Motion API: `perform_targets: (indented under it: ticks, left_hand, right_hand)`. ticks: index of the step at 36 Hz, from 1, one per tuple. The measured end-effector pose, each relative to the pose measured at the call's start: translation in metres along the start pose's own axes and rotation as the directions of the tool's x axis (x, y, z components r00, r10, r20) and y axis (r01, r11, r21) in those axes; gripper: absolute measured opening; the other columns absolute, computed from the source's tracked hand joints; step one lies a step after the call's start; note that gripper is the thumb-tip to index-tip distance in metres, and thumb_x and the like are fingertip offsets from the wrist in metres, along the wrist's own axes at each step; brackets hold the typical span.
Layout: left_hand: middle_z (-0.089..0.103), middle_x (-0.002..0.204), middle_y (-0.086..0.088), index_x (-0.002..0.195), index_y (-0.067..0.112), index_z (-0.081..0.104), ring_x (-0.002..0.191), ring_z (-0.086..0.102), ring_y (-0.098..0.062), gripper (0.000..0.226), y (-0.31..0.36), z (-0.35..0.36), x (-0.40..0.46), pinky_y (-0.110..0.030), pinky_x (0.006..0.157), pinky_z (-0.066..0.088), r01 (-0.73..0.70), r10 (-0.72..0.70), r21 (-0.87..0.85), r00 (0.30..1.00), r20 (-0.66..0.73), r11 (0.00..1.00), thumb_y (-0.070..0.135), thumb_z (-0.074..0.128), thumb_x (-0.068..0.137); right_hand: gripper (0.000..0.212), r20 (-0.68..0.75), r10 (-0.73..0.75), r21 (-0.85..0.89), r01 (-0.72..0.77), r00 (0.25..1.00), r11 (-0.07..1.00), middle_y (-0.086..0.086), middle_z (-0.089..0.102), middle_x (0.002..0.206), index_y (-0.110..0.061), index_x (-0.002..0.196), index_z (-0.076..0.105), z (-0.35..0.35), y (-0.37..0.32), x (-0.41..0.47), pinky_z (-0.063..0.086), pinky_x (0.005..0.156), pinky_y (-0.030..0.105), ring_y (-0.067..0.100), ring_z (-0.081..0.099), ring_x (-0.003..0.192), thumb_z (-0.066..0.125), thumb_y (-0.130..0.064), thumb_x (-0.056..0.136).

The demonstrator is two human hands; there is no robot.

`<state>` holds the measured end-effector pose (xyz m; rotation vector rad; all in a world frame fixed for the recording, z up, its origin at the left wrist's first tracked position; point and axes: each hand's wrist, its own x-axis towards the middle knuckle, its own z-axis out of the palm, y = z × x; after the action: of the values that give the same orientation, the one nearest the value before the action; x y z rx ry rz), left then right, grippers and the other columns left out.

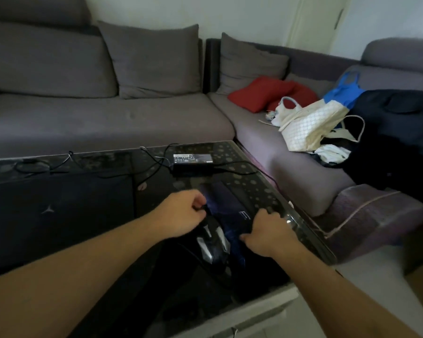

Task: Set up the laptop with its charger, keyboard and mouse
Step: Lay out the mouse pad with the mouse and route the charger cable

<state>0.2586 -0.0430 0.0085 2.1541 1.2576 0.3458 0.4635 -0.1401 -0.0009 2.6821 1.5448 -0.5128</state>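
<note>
A black mouse [213, 242] with silver trim lies on the near part of a dark blue mouse pad [227, 196]. My left hand [181, 213] is pinched on a black piece at the mouse's front end, apparently its cable. My right hand [266, 230] rests on the pad's right side, fingers curled down onto it, thumb out toward the mouse. The closed black laptop [59, 211] lies at the left of the glass table [252, 184]. The charger brick [193, 162] sits near the far edge, its thin cable [95, 164] trailing left behind the laptop. No keyboard is in sight.
A grey corner sofa [108, 118] wraps the table's far and right sides. On its right seat lie red cushions [261, 93], a white and blue bag [313, 123] and dark clothing [396, 142]. The table's right edge runs close to the sofa.
</note>
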Motion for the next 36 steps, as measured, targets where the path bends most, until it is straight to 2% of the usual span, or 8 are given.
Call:
perform_targets:
  ticks: [3, 8, 12, 16, 21, 26, 32, 36]
  left_hand:
    - [0.056, 0.134, 0.006, 0.141, 0.031, 0.053, 0.128, 0.054, -0.016, 0.072, 0.004, 0.011, -0.021, -0.035, 0.108, 0.048, -0.003, -0.002, 0.033, 0.99, 0.138, 0.999, 0.068, 0.073, 0.081]
    - [0.01, 0.168, 0.004, 0.163, 0.044, -0.004, 0.154, 0.013, -0.032, 0.136, 0.013, 0.029, -0.039, -0.055, 0.123, 0.026, -0.117, 0.014, 0.329, 0.954, 0.299, 0.937, 0.088, 0.072, 0.058]
    - [0.026, 0.15, -0.002, 0.152, 0.051, 0.02, 0.139, 0.028, -0.035, 0.117, 0.019, 0.034, -0.033, -0.058, 0.112, 0.035, -0.145, 0.023, 0.413, 0.958, 0.287, 0.899, 0.072, 0.082, 0.055]
    - [0.03, 0.127, -0.002, 0.125, 0.038, 0.042, 0.119, 0.034, -0.033, 0.085, 0.018, 0.027, -0.029, -0.047, 0.094, 0.052, -0.149, 0.039, 0.387, 0.96, 0.278, 0.91, 0.051, 0.088, 0.055]
    - [0.023, 0.132, -0.001, 0.123, 0.035, 0.046, 0.121, 0.031, -0.029, 0.077, 0.01, 0.012, -0.028, -0.038, 0.087, 0.053, -0.045, -0.028, 0.326, 0.976, 0.216, 0.944, 0.043, 0.089, 0.06]
    - [0.024, 0.132, -0.003, 0.124, 0.035, 0.047, 0.123, 0.032, -0.031, 0.078, 0.006, -0.02, -0.034, -0.041, 0.088, 0.056, 0.029, -0.083, 0.345, 0.986, 0.143, 0.938, 0.041, 0.088, 0.059]
    - [0.026, 0.139, -0.007, 0.131, 0.035, 0.048, 0.131, 0.032, -0.036, 0.086, 0.006, -0.068, -0.04, -0.045, 0.102, 0.051, 0.042, -0.053, 0.372, 0.998, 0.019, 0.927, 0.043, 0.09, 0.057]
    - [0.024, 0.136, -0.003, 0.118, 0.041, 0.044, 0.129, 0.029, -0.032, 0.078, 0.005, -0.085, -0.042, -0.046, 0.1, 0.052, 0.027, -0.026, 0.372, 1.0, -0.009, 0.928, 0.043, 0.09, 0.055]
  right_hand:
    - [0.084, -0.024, 0.033, 0.132, -0.029, 0.999, 0.991, 0.021, 0.057, 0.138, -0.003, 0.136, 0.042, 0.002, 0.003, -0.004, 0.051, 0.099, 0.04, 0.038, 0.059, 0.126, 0.082, -0.053, 0.082]
    - [0.028, -0.102, -0.046, 0.12, 0.058, 0.994, 0.991, 0.012, 0.065, 0.116, -0.014, 0.104, 0.049, 0.004, 0.003, -0.015, 0.05, 0.082, 0.035, 0.034, 0.066, 0.111, 0.072, -0.027, 0.094]
    - [0.021, -0.156, -0.068, 0.311, 0.114, 0.985, 0.944, -0.003, 0.06, 0.081, -0.019, 0.078, 0.048, 0.002, 0.007, -0.015, 0.043, 0.062, 0.029, 0.015, 0.059, 0.076, 0.065, -0.015, 0.091]
    - [0.006, -0.079, -0.11, 0.554, 0.136, 0.991, 0.821, 0.009, 0.073, 0.091, -0.011, 0.092, 0.063, -0.009, 0.006, -0.012, 0.058, 0.087, 0.042, 0.024, 0.07, 0.088, 0.069, -0.012, 0.089]
    - [0.028, 0.114, -0.151, 0.927, -0.05, 0.982, 0.373, 0.005, 0.077, 0.107, -0.024, 0.112, 0.074, -0.031, -0.015, -0.029, 0.056, 0.097, 0.044, 0.028, 0.072, 0.105, 0.07, -0.01, 0.088]
    - [0.065, 0.116, -0.238, 0.979, -0.072, 0.964, 0.188, 0.018, 0.072, 0.13, -0.025, 0.132, 0.072, -0.052, -0.042, -0.035, 0.057, 0.099, 0.048, 0.037, 0.07, 0.116, 0.069, -0.021, 0.066]
    - [0.042, -0.077, -0.265, 0.997, 0.082, 0.961, 0.011, 0.015, 0.079, 0.097, -0.009, 0.116, 0.078, -0.112, -0.043, -0.051, 0.062, 0.079, 0.037, 0.029, 0.076, 0.082, 0.05, -0.012, 0.085]
    - [0.031, -0.043, -0.199, 0.994, 0.061, 0.979, 0.088, 0.014, 0.078, 0.086, -0.011, 0.096, 0.081, -0.112, -0.015, -0.046, 0.061, 0.06, 0.034, 0.029, 0.075, 0.069, 0.05, -0.012, 0.089]
